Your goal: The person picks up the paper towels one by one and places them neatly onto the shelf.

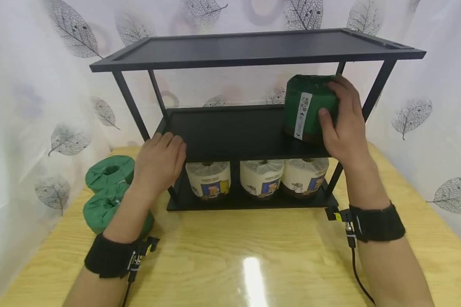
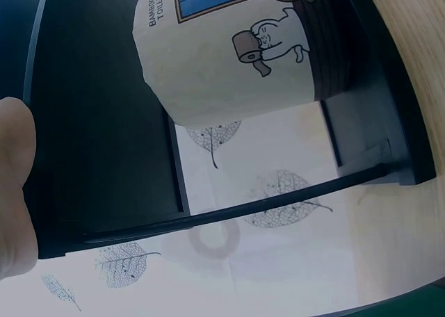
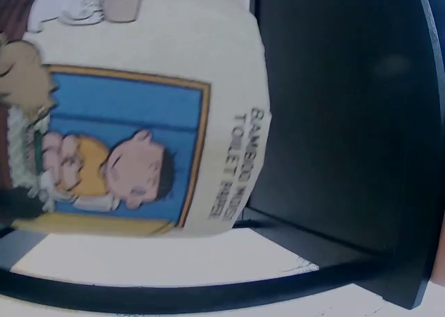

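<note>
Three white rolls (image 1: 261, 175) already fill the rack's (image 1: 253, 47) bottom shelf; the right hand (image 1: 343, 123) grips a green roll (image 1: 305, 111) at the middle shelf's right end, the left hand (image 1: 159, 162) rests flat-fingered on that shelf's front left corner, and two green rolls (image 1: 107, 187) wait by the surface's (image 1: 253, 260) left edge.

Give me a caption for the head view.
Right hand holds green wrapped paper roll on black metal shelf rack; left hand rests on it.

Green-wrapped toilet roll (image 1: 309, 108): cylindrical, white label strip running down its side, standing upright at the right end of the black rack's (image 1: 230, 128) middle shelf. Gripped round its right side by the right hand (image 1: 342, 123).
</note>
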The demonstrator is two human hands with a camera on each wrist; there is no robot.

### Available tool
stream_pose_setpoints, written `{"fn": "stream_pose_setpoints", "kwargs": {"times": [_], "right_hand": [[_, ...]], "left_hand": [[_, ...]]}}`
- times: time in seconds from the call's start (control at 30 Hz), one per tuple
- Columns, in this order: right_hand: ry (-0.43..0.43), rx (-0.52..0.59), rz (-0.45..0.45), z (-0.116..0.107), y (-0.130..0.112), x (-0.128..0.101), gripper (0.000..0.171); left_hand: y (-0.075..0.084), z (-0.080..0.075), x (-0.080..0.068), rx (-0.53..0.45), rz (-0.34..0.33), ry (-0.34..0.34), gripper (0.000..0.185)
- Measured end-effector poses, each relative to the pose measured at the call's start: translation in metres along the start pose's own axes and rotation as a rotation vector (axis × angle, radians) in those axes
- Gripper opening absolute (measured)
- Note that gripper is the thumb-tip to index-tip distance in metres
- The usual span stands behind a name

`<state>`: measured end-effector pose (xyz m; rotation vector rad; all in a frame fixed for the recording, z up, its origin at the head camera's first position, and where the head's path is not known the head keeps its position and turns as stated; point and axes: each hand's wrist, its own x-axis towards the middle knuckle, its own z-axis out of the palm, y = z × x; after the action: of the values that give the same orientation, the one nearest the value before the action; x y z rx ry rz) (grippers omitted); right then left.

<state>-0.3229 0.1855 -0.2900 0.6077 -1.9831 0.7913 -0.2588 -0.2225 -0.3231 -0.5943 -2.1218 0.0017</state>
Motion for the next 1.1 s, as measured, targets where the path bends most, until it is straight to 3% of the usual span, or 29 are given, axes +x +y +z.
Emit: {"fn": "stream_pose_setpoints", "kwargs": {"times": [0.2,0.4,0.67,1.1], "right_hand": [[-0.048,0.069,0.068,-0.003,-0.001,0.002,0.055],[-0.072,0.079,0.127,-0.005,0.000,0.000,0.052],[-0.053,0.053,0.103,-0.008,0.000,-0.004,0.054],[-0.020,-0.010,0.046,-0.008,-0.002,-0.008,0.049]], "left_hand": [[-0.004,-0.004,0.001,0.014,-0.022,-0.028,0.036],[-0.004,-0.001,0.002,-0.003,-0.017,-0.004,0.038],[-0.001,-0.002,0.003,0.004,-0.011,-0.033,0.037],[0.001,-0.002,0.002,0.001,-0.010,-0.020,0.039]]}}
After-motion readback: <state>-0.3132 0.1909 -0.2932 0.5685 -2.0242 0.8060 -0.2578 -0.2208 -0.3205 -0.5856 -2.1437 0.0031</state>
